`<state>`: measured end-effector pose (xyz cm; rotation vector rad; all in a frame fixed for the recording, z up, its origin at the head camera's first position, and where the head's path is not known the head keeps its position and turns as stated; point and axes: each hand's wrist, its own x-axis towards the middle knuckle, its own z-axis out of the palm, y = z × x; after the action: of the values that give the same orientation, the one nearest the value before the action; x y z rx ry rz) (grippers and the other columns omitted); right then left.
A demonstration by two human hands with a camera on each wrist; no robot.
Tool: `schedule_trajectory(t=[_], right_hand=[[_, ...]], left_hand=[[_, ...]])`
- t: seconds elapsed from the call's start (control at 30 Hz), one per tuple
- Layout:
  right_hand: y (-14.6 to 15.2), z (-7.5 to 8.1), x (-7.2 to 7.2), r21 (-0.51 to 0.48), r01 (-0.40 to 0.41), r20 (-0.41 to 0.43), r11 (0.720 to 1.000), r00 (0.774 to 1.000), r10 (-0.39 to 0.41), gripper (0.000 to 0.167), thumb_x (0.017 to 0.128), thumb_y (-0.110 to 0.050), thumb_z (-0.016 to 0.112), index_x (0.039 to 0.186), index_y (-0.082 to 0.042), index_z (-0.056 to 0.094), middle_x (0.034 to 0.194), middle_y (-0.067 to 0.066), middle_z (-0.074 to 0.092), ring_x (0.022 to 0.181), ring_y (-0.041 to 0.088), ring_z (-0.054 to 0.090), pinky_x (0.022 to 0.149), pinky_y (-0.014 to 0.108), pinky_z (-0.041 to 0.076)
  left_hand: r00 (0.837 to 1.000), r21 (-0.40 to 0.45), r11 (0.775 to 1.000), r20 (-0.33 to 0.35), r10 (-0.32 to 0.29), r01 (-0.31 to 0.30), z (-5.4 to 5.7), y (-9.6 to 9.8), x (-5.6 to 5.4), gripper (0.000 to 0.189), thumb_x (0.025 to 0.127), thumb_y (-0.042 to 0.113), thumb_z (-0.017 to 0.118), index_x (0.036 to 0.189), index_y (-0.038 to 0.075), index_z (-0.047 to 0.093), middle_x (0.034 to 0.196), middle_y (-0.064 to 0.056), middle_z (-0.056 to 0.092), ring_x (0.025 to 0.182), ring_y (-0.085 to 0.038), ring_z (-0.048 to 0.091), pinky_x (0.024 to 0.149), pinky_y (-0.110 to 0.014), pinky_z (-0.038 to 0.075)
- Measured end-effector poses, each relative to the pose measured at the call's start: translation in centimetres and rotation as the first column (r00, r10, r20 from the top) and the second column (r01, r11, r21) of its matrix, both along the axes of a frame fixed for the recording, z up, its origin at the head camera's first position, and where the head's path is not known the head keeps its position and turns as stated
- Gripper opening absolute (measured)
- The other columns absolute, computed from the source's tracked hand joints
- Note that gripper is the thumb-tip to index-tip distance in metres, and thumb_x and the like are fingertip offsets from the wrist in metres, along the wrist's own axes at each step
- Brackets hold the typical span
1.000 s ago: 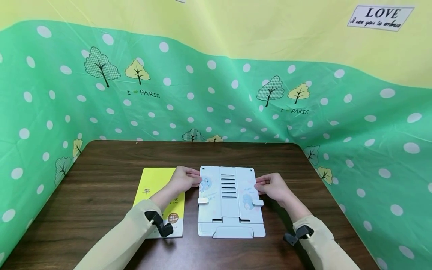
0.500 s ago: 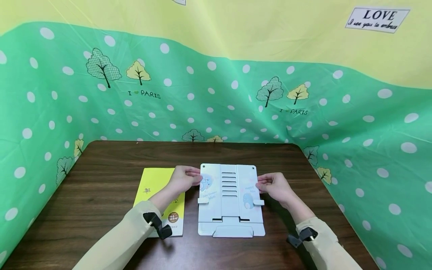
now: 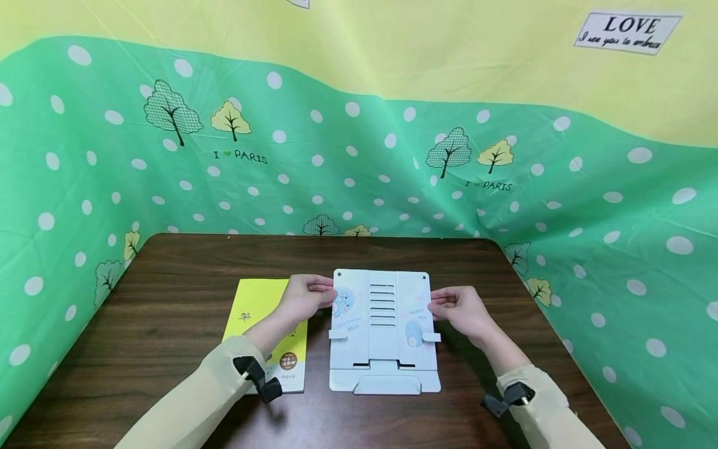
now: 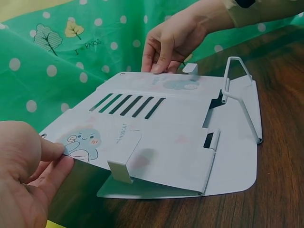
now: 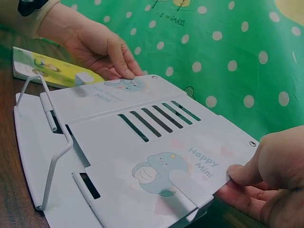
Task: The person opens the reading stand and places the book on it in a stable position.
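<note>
A white book stand (image 3: 383, 337) with cartoon dinosaurs and several slots sits mid-table, its hinged panel tilted up off the base at the far end. My left hand (image 3: 303, 298) pinches the panel's left edge between thumb and fingers. On the opposite edge, my right hand (image 3: 459, 310) pinches the panel the same way. In the left wrist view a gap shows between the raised panel (image 4: 142, 128) and the base plate (image 4: 237, 175). A wire ledge (image 5: 52, 156) stands up at the stand's near end, and small side clips (image 3: 430, 337) stick out from both edges.
A yellow and white book (image 3: 263, 305) lies left of the stand, partly under my left forearm. The dark wooden table (image 3: 185, 280) is bordered at the back and sides by a green and yellow dotted cloth (image 3: 359, 143).
Both hands have raised the far end of the stand's panel a little, and its top edge sits higher in view. The book has stayed in place.
</note>
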<state>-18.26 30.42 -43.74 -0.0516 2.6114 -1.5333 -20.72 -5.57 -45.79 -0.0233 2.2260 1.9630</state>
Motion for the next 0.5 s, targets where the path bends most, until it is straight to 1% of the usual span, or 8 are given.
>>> schedule_trajectory(t=[0.2,0.4,0.5], right_hand=[[0.0,0.5,0.5,-0.002,-0.002,-0.027,1.0,1.0,0.001,0.025,0.1,-0.002,0.074,0.122,0.008,0.07,0.107,0.02,0.072,0.089,0.03,0.074,0.084,0.043,0.063],[0.2,1.0,0.8,-0.016,0.001,-0.038,1.0,0.999,-0.002,0.025,0.099,0.0,0.074,0.122,0.009,0.07,0.106,0.02,0.072,0.09,0.034,0.074,0.084,0.045,0.063],[0.3,1.1,1.0,-0.022,0.003,-0.049,1.0,0.999,-0.004,0.025,0.098,0.0,0.074,0.122,0.009,0.07,0.106,0.021,0.071,0.09,0.034,0.074,0.084,0.045,0.063]], left_hand=[[1.0,0.0,1.0,-0.015,-0.001,0.001,0.6,-0.1,0.4,0.022,0.095,0.005,0.08,0.117,0.002,0.076,0.102,-0.011,0.075,0.094,-0.022,0.075,0.083,-0.034,0.063],[0.999,0.006,1.0,-0.045,-0.009,0.01,0.8,-0.3,0.7,0.022,0.095,0.005,0.08,0.117,0.002,0.076,0.102,-0.011,0.076,0.094,-0.022,0.075,0.083,-0.034,0.062],[0.998,0.009,1.0,-0.059,-0.011,0.011,1.0,-0.3,0.7,0.022,0.094,0.004,0.08,0.116,0.002,0.076,0.102,-0.011,0.076,0.094,-0.022,0.076,0.083,-0.034,0.062]])
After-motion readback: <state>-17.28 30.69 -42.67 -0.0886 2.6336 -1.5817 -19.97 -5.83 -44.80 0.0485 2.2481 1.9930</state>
